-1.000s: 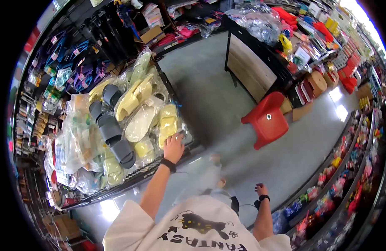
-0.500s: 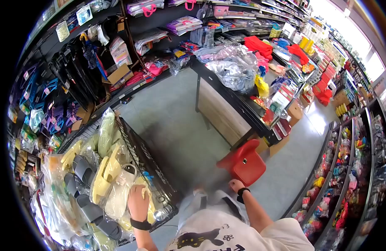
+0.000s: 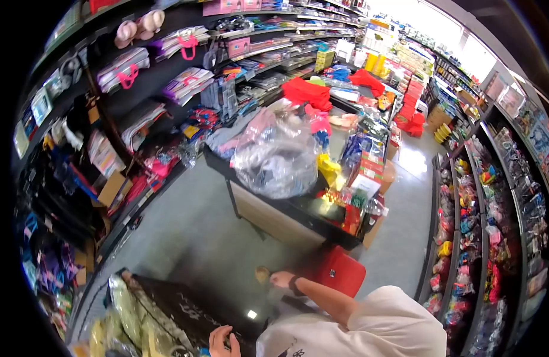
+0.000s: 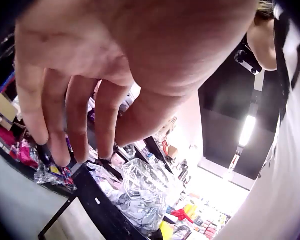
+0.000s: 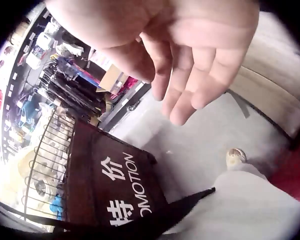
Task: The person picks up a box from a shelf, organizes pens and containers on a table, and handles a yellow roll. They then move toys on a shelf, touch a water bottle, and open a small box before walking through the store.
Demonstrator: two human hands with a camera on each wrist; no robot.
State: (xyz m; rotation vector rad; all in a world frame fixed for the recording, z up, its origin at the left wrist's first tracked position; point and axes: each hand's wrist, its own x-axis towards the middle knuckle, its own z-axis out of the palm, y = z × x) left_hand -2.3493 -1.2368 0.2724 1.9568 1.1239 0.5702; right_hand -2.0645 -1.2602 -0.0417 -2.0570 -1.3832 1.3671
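Leftmost, long black goods (image 3: 57,199) hang along a shelf wall, and to their right stands a wire-sided bin (image 5: 85,165) with a dark sign panel (image 3: 191,303) down its right side. Inside, reaching from the bin's far corner along its right edge, lie plastic-wrapped slippers (image 3: 124,303), pale green and yellow, though blur hides their outlines. They look light and springy, probably foam, with slick film likely to slide under the fingertips; a firm pinch through the wrapper at a strap or across the sole would seem the surest hold. Nearest them, the left hand (image 3: 224,342) is beside the bin's right side, its fingers loosely bent with nothing in them; whether it touches the panel I cannot tell. Next comes the right hand (image 3: 282,279), low over the floor, fingers relaxed and slightly bent, also holding nothing. Behind, a black-edged table (image 3: 286,211) carries a clear plastic bag bundle (image 3: 277,157) at its near left corner, a yellow item (image 3: 331,169) toward its near right corner and red cloth (image 3: 307,94) farther back. A red plastic seat (image 3: 346,271) sits below the near right corner, and racks of small bagged goods (image 3: 494,232) line the far right.
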